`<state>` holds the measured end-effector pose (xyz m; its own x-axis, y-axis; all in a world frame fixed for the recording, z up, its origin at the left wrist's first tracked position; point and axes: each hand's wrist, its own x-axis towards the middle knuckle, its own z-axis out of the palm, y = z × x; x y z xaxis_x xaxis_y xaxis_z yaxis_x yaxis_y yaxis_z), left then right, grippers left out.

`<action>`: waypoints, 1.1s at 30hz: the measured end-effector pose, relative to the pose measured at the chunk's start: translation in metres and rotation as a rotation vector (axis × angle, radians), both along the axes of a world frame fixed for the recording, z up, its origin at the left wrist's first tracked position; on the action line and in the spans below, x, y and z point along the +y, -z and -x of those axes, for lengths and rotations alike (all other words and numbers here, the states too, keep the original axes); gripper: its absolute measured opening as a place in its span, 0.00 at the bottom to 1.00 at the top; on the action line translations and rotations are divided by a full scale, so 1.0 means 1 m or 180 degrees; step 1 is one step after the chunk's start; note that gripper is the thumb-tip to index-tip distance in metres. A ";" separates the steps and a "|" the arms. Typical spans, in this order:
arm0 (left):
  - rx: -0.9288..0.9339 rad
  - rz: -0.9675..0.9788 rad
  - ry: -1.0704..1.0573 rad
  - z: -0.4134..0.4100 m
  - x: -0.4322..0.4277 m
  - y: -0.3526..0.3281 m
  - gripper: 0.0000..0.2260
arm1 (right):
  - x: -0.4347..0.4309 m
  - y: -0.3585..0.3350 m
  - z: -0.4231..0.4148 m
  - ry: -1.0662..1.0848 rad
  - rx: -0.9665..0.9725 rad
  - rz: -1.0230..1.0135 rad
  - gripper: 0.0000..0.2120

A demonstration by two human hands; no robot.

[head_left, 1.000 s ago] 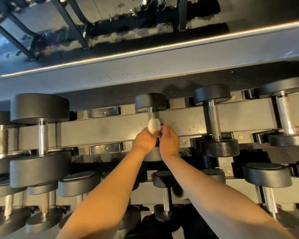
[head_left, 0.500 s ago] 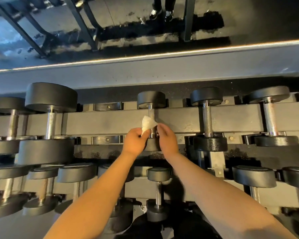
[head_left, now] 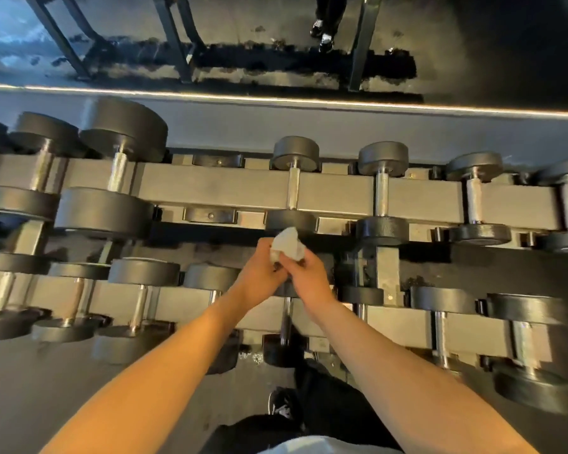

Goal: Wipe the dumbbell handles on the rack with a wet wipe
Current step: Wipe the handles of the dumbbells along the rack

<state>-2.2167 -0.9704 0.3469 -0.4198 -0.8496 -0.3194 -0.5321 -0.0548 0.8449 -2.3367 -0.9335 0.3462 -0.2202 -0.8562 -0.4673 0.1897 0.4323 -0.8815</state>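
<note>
The wet wipe (head_left: 287, 245) is pinched, bunched, between the left hand (head_left: 259, 273) and right hand (head_left: 309, 276), clear of the rack (head_left: 217, 188). If it is applied bunched, handle (head_left: 292, 191) contact may be patchy.

No legible text, label, brand, number or sign appears anywhere in the head view. The end faces of the dumbbells (head_left: 382, 185) on the rack (head_left: 217, 186) carry no readable weight markings — they are seen edge-on or blurred — and the wet wipe (head_left: 287, 245) is plain white, without print.
</note>
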 end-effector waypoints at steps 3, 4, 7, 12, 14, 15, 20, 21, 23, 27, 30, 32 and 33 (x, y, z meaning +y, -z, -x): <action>-0.0037 -0.0176 0.0335 -0.021 0.035 0.009 0.23 | 0.033 0.006 -0.011 0.0167 0.0063 -0.0264 0.15; -0.0085 -0.0165 0.0363 -0.027 0.045 0.014 0.22 | 0.044 0.009 -0.013 0.0181 0.0097 -0.0314 0.16; 0.0020 -0.0476 0.0021 -0.036 0.071 0.023 0.13 | 0.072 0.013 -0.019 0.0243 0.0166 -0.0394 0.15; 0.0136 -0.0534 -0.0582 -0.044 0.111 0.049 0.07 | 0.107 0.027 -0.031 -0.0072 0.0232 -0.0836 0.14; 0.0198 -0.0727 -0.0921 -0.046 0.126 0.059 0.07 | 0.117 0.031 -0.033 -0.0058 0.0164 -0.0968 0.11; 0.0214 -0.0859 -0.1100 -0.046 0.132 0.063 0.08 | 0.121 0.032 -0.033 -0.0042 0.0078 -0.1024 0.09; 0.0136 -0.1265 -0.1283 -0.042 0.158 0.090 0.10 | 0.142 0.051 -0.033 -0.0200 -0.0202 -0.1236 0.08; 0.0168 -0.1333 -0.1277 -0.040 0.163 0.095 0.09 | 0.145 0.057 -0.032 -0.0215 -0.0187 -0.1259 0.11; 0.0290 -0.1494 -0.1430 -0.038 0.173 0.105 0.11 | 0.150 0.072 -0.029 -0.0166 -0.0120 -0.1303 0.10; 0.0895 -0.1912 -0.1916 -0.032 0.193 0.115 0.10 | 0.156 0.100 -0.019 0.0026 -0.0135 -0.1467 0.06; 0.1155 -0.2139 -0.2394 -0.022 0.203 0.120 0.09 | 0.159 0.116 -0.014 0.0118 -0.0075 -0.1490 0.14; 0.1245 -0.2212 -0.2699 -0.014 0.207 0.125 0.09 | 0.163 0.117 -0.010 0.0206 -0.0091 -0.1454 0.19; 0.1264 -0.2218 -0.2796 -0.010 0.208 0.127 0.10 | 0.166 0.117 -0.008 0.0166 -0.0059 -0.1421 0.20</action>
